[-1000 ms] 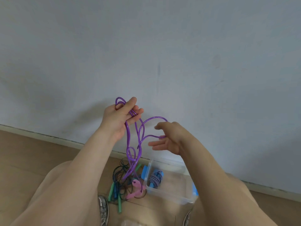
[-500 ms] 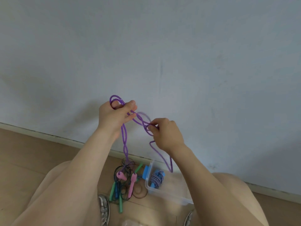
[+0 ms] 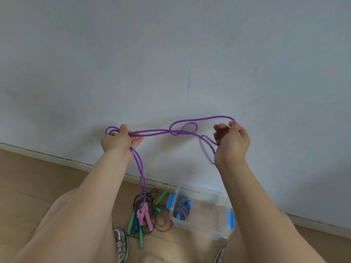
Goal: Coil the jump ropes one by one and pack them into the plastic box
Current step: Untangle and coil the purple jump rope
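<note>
Stretching one purple rope (image 3: pixel 152 132) between left hand (image 3: pixel 117 142) and right hand (image 3: pixel 233 144).

I count two hands: left hand (image 3: pixel 118 142), right hand (image 3: pixel 232 143). One purple rope (image 3: pixel 152 132), two pink handles (image 3: pixel 143 215). One box (image 3: pixel 197 227), one braided rope (image 3: pixel 182 208) inside. Two shoes (image 3: pixel 120 243). Floor tangle (image 3: pixel 141 238): perhaps two ropes.

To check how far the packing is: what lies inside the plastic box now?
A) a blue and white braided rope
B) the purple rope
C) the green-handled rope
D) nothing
A: a coiled blue and white braided rope lies in the plastic box, while the purple rope is held between the left hand and the right hand, and the green-handled rope lies on the floor beside the box.
</note>
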`<state>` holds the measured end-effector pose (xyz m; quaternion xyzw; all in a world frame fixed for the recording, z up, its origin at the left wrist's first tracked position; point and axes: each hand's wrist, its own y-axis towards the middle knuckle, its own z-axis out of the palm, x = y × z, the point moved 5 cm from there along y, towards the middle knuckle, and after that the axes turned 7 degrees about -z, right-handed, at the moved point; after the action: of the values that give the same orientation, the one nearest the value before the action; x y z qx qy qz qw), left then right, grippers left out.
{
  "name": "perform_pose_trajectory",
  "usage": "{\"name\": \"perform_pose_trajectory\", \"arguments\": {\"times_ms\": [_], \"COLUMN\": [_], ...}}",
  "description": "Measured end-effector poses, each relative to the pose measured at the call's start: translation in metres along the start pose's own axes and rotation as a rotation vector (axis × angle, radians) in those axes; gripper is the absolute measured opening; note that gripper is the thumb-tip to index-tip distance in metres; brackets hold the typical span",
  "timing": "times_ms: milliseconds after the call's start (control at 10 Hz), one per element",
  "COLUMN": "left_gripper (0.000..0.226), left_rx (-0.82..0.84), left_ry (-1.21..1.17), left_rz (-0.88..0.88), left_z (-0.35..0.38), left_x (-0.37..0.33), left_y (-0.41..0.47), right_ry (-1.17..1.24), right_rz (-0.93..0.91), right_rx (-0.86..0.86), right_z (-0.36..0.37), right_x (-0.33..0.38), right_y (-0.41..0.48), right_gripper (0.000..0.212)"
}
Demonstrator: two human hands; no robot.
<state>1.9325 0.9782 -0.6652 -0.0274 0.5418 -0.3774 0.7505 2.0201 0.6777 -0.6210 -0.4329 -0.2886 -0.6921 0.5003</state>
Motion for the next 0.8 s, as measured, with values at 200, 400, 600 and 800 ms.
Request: {"name": "perform_pose_trajectory", "arguments": {"times_ms": [200, 400, 600, 800], "left_gripper": [0.030, 0.024, 0.038, 0.035], "left_rx": [-0.131, -0.085, -0.122, 0.167], "left_ry": [0.027, 0.152, 0.320, 0.192], "left_rz": [0.061, 0.044, 0.149, 0.193], "left_z": [-0.006, 0.004, 0.003, 0.024], "left_x": [0.000, 0.003, -0.008, -0.001], "left_y": [0.003, 0.001, 0.000, -0.014], "right_ry": [0.187, -0.236, -1.335, -2.106], "right_rz": [0.111, 0.049, -0.658, -0.171], "right_rx": [-0.174, -0.035, 0.324, 0.791], "right_z": [-0.021, -0.018, -0.004, -0.028], "right_x": [0.001, 0.006, 0.022, -0.023], "right_y": [0.010, 0.011, 0.020, 0.006], "right_gripper": [0.024, 0.025, 0.020, 0.030]}}
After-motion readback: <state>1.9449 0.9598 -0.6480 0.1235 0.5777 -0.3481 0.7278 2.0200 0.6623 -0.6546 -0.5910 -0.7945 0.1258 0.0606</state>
